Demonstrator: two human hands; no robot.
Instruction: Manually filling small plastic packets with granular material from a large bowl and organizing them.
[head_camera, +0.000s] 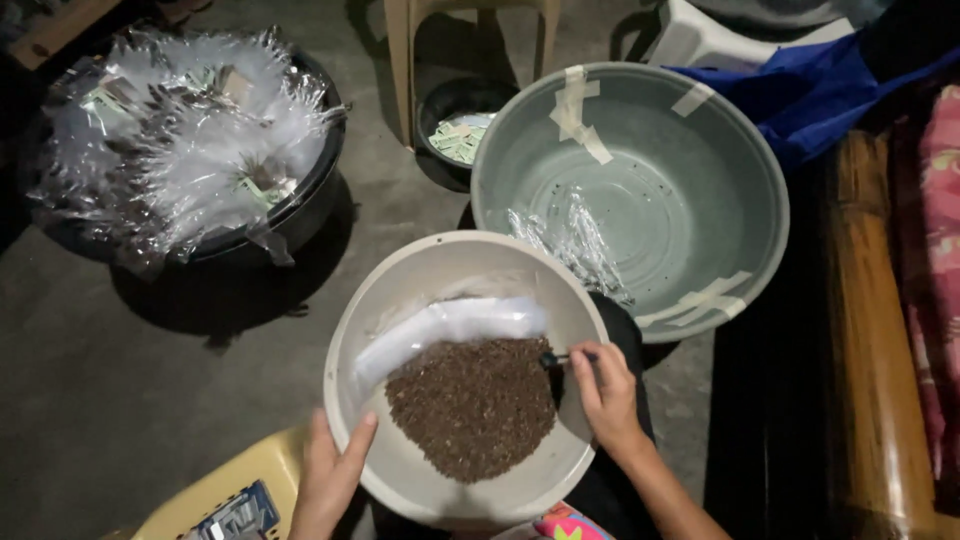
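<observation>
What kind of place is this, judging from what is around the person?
Probably a home workspace on a bare concrete floor, used for hand-packing. Basins stand on the ground: a white bowl of brown grains, a taped grey-green basin, and a black tub heaped with clear plastic packets.

Cream bowl (400, 300), brown seeds (470, 405) heaped inside

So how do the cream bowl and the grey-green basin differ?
The cream bowl is smaller, held by the left hand, and holds brown seeds. The grey-green basin is larger, sits untouched on the floor, is patched with tape, and holds only clear packets. Both are round.
</observation>
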